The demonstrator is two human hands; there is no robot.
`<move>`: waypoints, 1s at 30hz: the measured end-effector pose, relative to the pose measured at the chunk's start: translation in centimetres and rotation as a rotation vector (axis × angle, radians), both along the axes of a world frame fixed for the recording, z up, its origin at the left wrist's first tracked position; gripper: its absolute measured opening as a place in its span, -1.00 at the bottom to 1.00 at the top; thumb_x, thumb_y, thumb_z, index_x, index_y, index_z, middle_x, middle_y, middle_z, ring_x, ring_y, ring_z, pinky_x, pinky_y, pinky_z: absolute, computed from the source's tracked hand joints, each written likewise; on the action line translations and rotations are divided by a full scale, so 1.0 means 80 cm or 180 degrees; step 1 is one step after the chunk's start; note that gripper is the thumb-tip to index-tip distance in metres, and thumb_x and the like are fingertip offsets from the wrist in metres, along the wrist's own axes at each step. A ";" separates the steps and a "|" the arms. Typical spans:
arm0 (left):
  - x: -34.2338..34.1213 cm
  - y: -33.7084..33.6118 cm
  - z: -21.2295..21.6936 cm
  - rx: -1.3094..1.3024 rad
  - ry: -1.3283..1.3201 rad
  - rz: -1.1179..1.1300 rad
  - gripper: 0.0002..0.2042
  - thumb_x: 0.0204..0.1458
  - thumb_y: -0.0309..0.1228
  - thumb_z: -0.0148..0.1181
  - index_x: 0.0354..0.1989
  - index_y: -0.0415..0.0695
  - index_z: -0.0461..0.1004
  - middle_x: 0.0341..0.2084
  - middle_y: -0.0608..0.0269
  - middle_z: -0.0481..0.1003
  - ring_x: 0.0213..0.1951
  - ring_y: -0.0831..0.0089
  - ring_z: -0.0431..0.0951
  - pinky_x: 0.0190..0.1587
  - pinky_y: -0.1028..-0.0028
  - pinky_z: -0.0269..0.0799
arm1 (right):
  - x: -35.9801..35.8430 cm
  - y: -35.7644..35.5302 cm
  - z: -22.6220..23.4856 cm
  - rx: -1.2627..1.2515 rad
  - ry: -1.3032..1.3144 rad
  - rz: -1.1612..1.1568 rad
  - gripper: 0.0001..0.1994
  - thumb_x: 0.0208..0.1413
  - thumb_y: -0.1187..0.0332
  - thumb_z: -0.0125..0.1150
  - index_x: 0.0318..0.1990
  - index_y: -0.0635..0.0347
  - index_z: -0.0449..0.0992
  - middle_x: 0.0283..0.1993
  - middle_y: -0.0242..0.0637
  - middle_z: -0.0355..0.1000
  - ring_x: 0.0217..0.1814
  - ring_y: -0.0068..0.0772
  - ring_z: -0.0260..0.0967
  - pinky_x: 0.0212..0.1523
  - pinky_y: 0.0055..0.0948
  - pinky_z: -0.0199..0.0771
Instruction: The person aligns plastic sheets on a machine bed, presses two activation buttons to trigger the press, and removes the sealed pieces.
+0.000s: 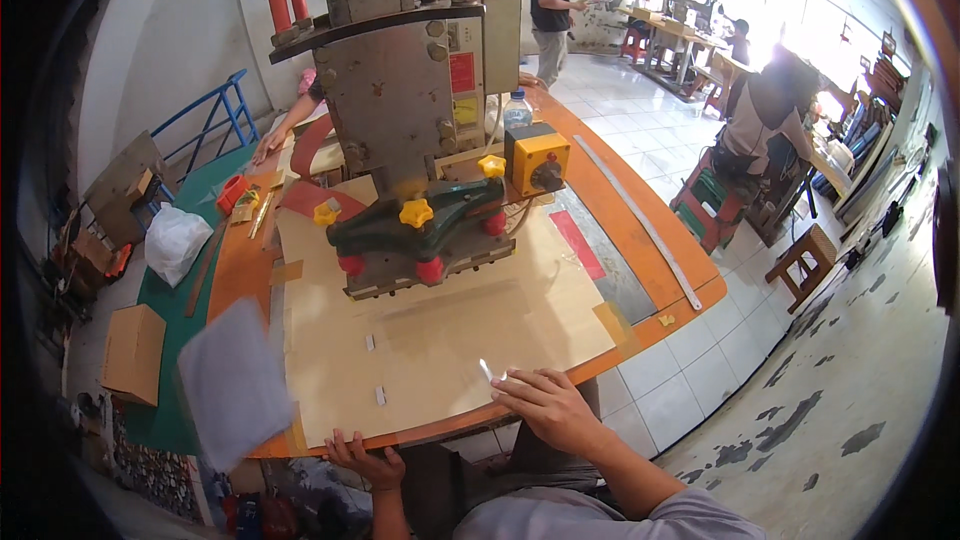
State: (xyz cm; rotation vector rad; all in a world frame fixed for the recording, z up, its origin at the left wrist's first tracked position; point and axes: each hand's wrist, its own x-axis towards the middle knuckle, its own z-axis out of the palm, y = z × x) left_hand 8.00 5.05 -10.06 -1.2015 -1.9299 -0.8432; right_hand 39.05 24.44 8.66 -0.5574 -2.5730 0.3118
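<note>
My right hand (545, 405) is over the near edge of the table, its fingers closed around a small pale strip (486, 370) that points up and away from me; its exact kind is unclear. At the front edge, my left hand (365, 460) has its fingers apart and resting against the rim, with nothing visible in it. Two small pale pieces (380, 396) (370, 342) lie on the tan board (450, 330) before me. Above that board stands a press head (420, 225) with yellow star knobs and a flat metal plate. A blurred grey sheet (235, 385) is at the table's left corner.
A yellow-and-black control box (538, 160), a bottle (517, 110) and a long metal ruler (640, 225) are to the right. Tape rolls (235, 195), a white bag (178, 243) and a carton (134, 353) are left. Another person's hand (270, 145) rests behind the press.
</note>
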 end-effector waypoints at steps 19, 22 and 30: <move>0.000 0.001 -0.003 0.0048 -0.0015 0.0036 -0.40 0.41 0.06 -0.13 0.43 -0.11 0.18 0.48 -0.19 0.13 0.55 -0.30 -0.05 0.46 -0.40 -0.20 | -0.001 0.001 -0.005 0.0037 -0.0006 0.0030 -0.55 0.23 0.41 0.26 0.29 0.05 0.54 0.43 -0.38 0.45 0.50 -0.28 0.33 0.43 -0.12 0.29; 0.000 0.001 -0.003 0.0058 -0.0007 0.0031 -0.41 0.41 0.05 -0.13 0.42 -0.12 0.19 0.47 -0.20 0.13 0.54 -0.31 -0.05 0.47 -0.40 -0.22 | -0.001 0.002 -0.008 0.0035 -0.0027 0.0025 -0.54 0.22 0.44 0.24 0.29 0.05 0.54 0.43 -0.38 0.45 0.50 -0.27 0.33 0.43 -0.11 0.28; 0.001 -0.001 -0.004 0.0005 -0.0016 0.0088 -0.39 0.41 0.07 -0.12 0.43 -0.14 0.18 0.48 -0.22 0.13 0.54 -0.33 -0.04 0.48 -0.41 -0.24 | 0.000 0.002 -0.006 0.0046 -0.0047 0.0049 -0.49 0.15 0.52 0.20 0.30 0.06 0.53 0.44 -0.37 0.44 0.51 -0.23 0.32 0.43 -0.09 0.29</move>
